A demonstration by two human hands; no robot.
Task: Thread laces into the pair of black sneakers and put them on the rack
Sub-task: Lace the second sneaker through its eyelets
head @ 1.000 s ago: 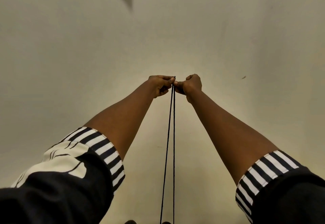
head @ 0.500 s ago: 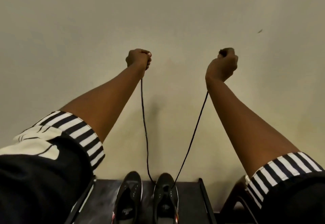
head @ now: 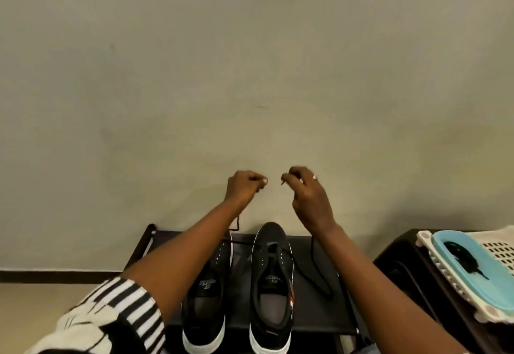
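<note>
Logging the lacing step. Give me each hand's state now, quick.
Left hand: fingers curled, pinching one end of the black lace.
Right hand: thumb and finger pinching the other lace end, remaining fingers loosely spread.

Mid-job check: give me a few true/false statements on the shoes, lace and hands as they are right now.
1. Both sneakers sit on the rack. True.
2. The left hand holds nothing. False: it pinches a lace end.
3. The lace runs through the right sneaker. True.
4. The left sneaker is fully laced. False: no lace shows in its eyelets.
5. The right hand rests on a sneaker. False: it is raised, pinching the other end.
</note>
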